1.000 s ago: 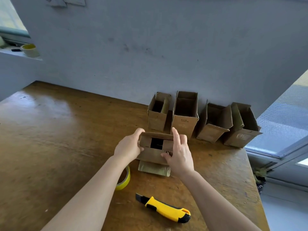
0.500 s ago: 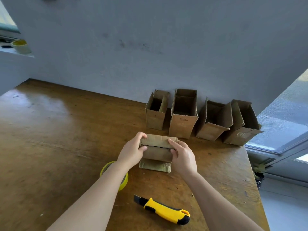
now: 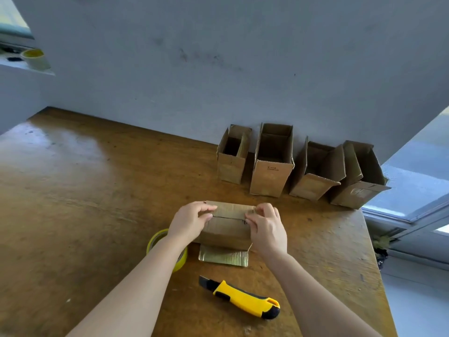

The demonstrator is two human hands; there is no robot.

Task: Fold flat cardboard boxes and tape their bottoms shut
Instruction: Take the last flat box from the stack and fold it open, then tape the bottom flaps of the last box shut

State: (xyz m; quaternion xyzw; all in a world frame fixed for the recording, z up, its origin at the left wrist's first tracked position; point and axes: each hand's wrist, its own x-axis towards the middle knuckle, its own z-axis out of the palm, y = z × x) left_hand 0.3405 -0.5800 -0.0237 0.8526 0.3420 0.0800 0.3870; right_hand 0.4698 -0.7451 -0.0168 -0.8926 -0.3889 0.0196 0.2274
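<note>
Box [image 3: 228,231] flaps closed under left hand [image 3: 190,221], right hand [image 3: 267,229]; rear boxes [image 3: 269,177] open.

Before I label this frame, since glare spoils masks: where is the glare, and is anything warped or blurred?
Head view: daylight glare whitens the table at far left. Also in the head view, wide-angle distortion slants the wall and seems to fan the open boxes apart. The left hand, the right hand and the held box between them look sharp, with no motion blur.
</note>
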